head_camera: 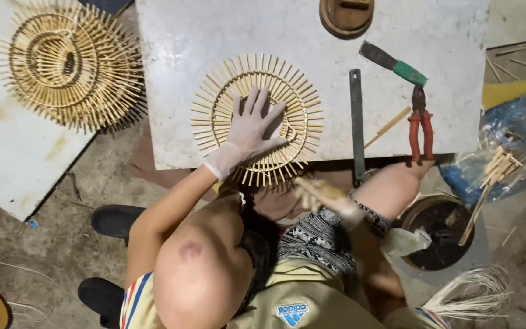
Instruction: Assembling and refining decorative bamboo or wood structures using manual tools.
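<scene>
Bamboo sticks, fanned out in rings, make up the stack of finished round mats (71, 64) seen at the far left on a pale board (13, 158). Further right, a like round stick mat (257, 119) is laid on the white marble slab (336, 36), its lower edge overhanging the slab's near rim. It is pressed flat by the gloved left hand (252, 129), whose fingers (262, 100) are spread wide over the mat's middle. Just below the mat's lower right edge, the right hand (327, 196) is blurred; its grip cannot be told. To the right on the slab are laid a dark metal bar (356, 125), a loose stick (387, 127), a green-handled tool (394, 64) and red-handled pliers (421, 125). A dark round pot (439, 231) is seen on the floor.
</scene>
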